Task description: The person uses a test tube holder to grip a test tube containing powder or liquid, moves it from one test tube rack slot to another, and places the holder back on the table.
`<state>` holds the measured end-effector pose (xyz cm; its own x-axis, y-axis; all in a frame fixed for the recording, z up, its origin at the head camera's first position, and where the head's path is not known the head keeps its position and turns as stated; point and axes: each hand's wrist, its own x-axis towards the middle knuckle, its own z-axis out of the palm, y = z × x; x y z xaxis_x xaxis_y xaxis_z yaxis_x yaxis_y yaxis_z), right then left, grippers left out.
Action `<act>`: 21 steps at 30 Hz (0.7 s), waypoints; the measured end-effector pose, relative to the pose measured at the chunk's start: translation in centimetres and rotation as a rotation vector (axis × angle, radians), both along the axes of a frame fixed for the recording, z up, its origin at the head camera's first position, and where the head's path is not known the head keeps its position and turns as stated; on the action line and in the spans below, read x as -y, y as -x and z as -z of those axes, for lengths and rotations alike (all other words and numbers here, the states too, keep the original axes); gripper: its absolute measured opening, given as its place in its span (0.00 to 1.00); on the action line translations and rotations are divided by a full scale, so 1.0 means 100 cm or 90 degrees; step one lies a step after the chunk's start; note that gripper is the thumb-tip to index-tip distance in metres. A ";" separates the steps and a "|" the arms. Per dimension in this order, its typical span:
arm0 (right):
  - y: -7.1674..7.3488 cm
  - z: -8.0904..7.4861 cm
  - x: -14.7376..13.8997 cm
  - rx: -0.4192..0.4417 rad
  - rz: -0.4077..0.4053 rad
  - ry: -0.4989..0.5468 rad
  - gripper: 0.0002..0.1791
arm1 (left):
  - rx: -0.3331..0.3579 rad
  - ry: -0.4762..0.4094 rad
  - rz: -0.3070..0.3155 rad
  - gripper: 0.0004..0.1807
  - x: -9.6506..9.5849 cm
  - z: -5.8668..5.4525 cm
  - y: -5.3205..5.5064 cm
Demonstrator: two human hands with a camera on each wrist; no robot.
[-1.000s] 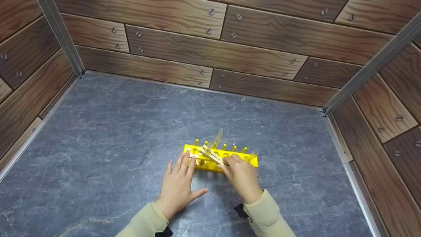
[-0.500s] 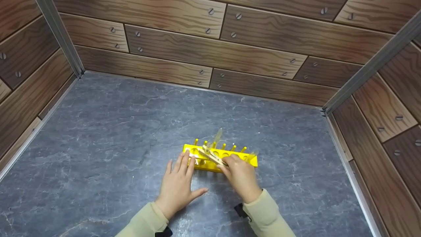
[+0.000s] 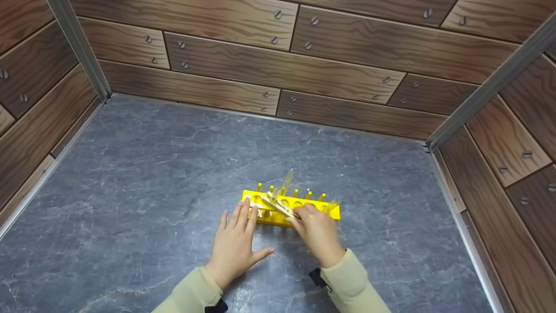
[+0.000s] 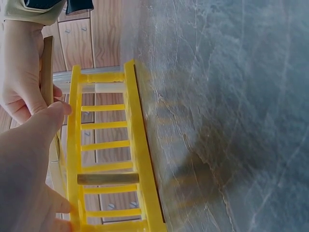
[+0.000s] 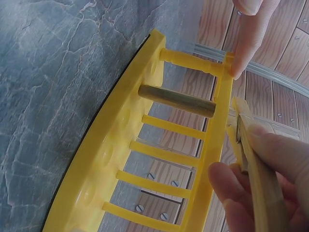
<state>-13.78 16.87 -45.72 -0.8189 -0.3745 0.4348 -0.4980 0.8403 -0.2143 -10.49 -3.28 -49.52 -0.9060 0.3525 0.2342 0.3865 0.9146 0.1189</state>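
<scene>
A yellow test tube rack (image 3: 278,218) stands on the table, with a row of pegs along its far side. My left hand (image 3: 233,248) rests on the rack's left end, fingers straight. A wooden test tube clamp (image 3: 282,206) is held by my right hand (image 3: 320,232), thumb and fingers round it, with its tip over the rack's top. A clear test tube (image 3: 287,180) rises by the clamp's tip; whether the jaws grip it I cannot tell. Another clear tube (image 3: 333,205) shows at the right end. In the right wrist view, a brownish-olive cylinder (image 5: 177,100) stands between the rack's two levels.
The grey marbled table (image 3: 173,174) spreads around the rack. Wood-patterned walls (image 3: 243,56) with metal corner strips (image 3: 78,52) enclose it at the back and both sides.
</scene>
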 end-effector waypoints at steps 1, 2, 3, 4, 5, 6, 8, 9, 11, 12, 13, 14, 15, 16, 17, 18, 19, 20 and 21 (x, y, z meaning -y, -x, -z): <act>0.000 0.000 0.000 -0.001 -0.001 -0.001 0.10 | 0.000 0.000 0.000 0.55 0.000 0.000 0.000; 0.000 0.000 0.000 0.000 -0.001 -0.002 0.10 | 0.000 0.000 0.000 0.55 0.000 0.000 0.000; 0.000 -0.001 0.000 0.001 -0.001 -0.003 0.10 | 0.001 0.000 0.000 0.55 0.000 0.000 0.000; 0.000 -0.001 0.000 0.002 0.000 -0.004 0.10 | 0.001 0.000 0.000 0.55 0.000 0.000 0.000; 0.000 0.000 0.000 0.004 0.000 -0.006 0.10 | 0.003 -0.001 0.000 0.55 0.000 0.000 0.000; 0.000 -0.001 0.000 0.007 0.001 -0.007 0.10 | 0.004 -0.002 0.000 0.55 0.000 0.000 0.000; 0.000 -0.001 0.001 0.013 0.004 -0.008 0.10 | 0.005 -0.006 0.000 0.55 0.000 0.000 0.000; 0.000 -0.001 0.001 0.016 0.005 -0.009 0.10 | 0.005 -0.008 0.000 0.55 0.000 0.000 0.000; 0.000 -0.001 0.001 0.019 0.006 -0.011 0.10 | 0.004 -0.010 0.001 0.55 0.000 0.000 0.000; 0.000 -0.001 0.001 0.019 0.006 -0.010 0.10 | 0.001 -0.008 0.000 0.55 0.000 0.000 0.000; 0.000 -0.001 0.001 0.019 0.005 -0.009 0.10 | -0.001 -0.006 0.000 0.55 0.000 0.000 -0.001; 0.000 -0.001 0.001 0.019 0.004 -0.008 0.10 | -0.004 -0.004 -0.001 0.55 0.000 0.000 -0.001; 0.000 0.000 0.001 0.018 0.003 -0.007 0.10 | -0.006 -0.002 -0.001 0.55 0.000 0.000 -0.001; 0.000 0.000 0.001 0.018 0.003 -0.007 0.10 | -0.007 -0.001 -0.002 0.55 0.000 0.000 -0.001; 0.000 0.000 0.001 0.019 0.004 -0.007 0.10 | -0.008 0.000 -0.002 0.55 0.000 0.000 -0.001; 0.000 0.000 0.002 0.020 0.003 -0.006 0.10 | -0.007 -0.001 -0.002 0.55 0.000 0.001 -0.001; 0.000 0.000 0.002 0.022 0.004 -0.006 0.10 | -0.006 -0.003 -0.001 0.55 0.000 0.001 -0.001; 0.000 0.000 0.002 0.024 0.004 -0.007 0.10 | -0.005 -0.004 -0.001 0.55 0.000 0.001 -0.001; 0.000 0.000 0.002 0.026 0.005 -0.007 0.11 | -0.004 -0.006 -0.001 0.55 0.000 0.001 -0.001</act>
<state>-13.79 16.67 -45.71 -0.8384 -0.3732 0.3973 -0.4831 0.8463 -0.2245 -10.40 -3.31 -49.58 -0.9048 0.3493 0.2435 0.3864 0.9138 0.1250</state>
